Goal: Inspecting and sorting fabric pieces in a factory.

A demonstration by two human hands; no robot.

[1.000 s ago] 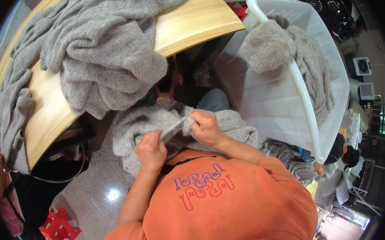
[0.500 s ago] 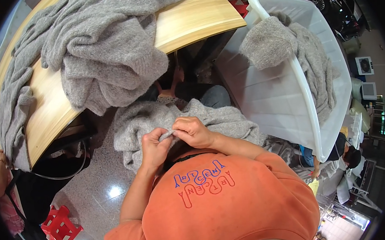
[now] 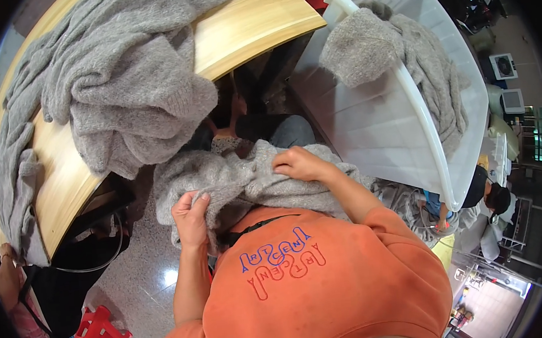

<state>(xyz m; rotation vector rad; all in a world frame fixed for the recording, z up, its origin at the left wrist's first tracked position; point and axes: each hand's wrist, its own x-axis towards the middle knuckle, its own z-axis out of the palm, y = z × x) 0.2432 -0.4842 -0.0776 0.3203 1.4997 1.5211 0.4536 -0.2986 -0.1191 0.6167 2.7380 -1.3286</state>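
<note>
Up and to the left of a gray knit piece (image 3: 218, 173), bunched at the front of a worker in an orange top (image 3: 329, 284), a pale wood surface (image 3: 255, 29) bears a tumbled heap (image 3: 133, 84) of similar gray cloth, while below and left of the piece a red stool (image 3: 100, 335) stands on the floor (image 3: 147, 297). At the left end of the piece, the worker's left hand (image 3: 190, 222) appears to pinch a fold, thumb and fingers nearly together. Just right of the middle of the piece, the right hand (image 3: 302, 163) lies back uppermost, its fingers curled and their tips touching the knit; whether they clamp it cannot be told. The step in hand looks to be drawing out a slack stretch between the two hands; the next move would seem to call for a sure hold at left and a light touch at right, lest the soft cloth twist. Right of the piece, a white plastic bin (image 3: 368, 115) carries a gray bundle (image 3: 360, 50) slung over its rim.
</note>
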